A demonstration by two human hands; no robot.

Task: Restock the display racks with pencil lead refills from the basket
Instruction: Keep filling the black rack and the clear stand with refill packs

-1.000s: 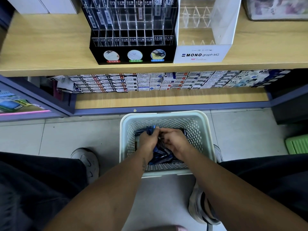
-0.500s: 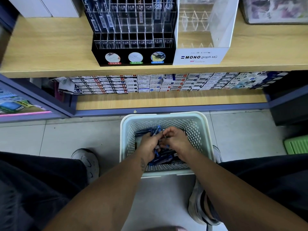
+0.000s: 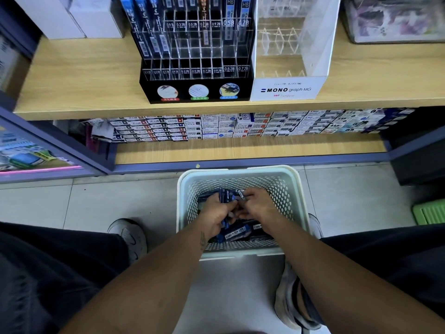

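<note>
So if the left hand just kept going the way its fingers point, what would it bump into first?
Probably the right hand: the left hand, gripping blue refill packs, points up and right toward it inside the basket. Beyond lies the basket's far wall; depth is unclear.

We are seeing two bare forearms with no sleeves reaching the wrists; the left hand (image 3: 218, 213) and right hand (image 3: 258, 208) are wearing no gloves or rings that we can make out. A small dark tattoo (image 3: 203, 239) is showing near the left wrist. We are also seeing dark loose trousers (image 3: 48, 273) and grey-white sneakers (image 3: 130, 235).
</note>
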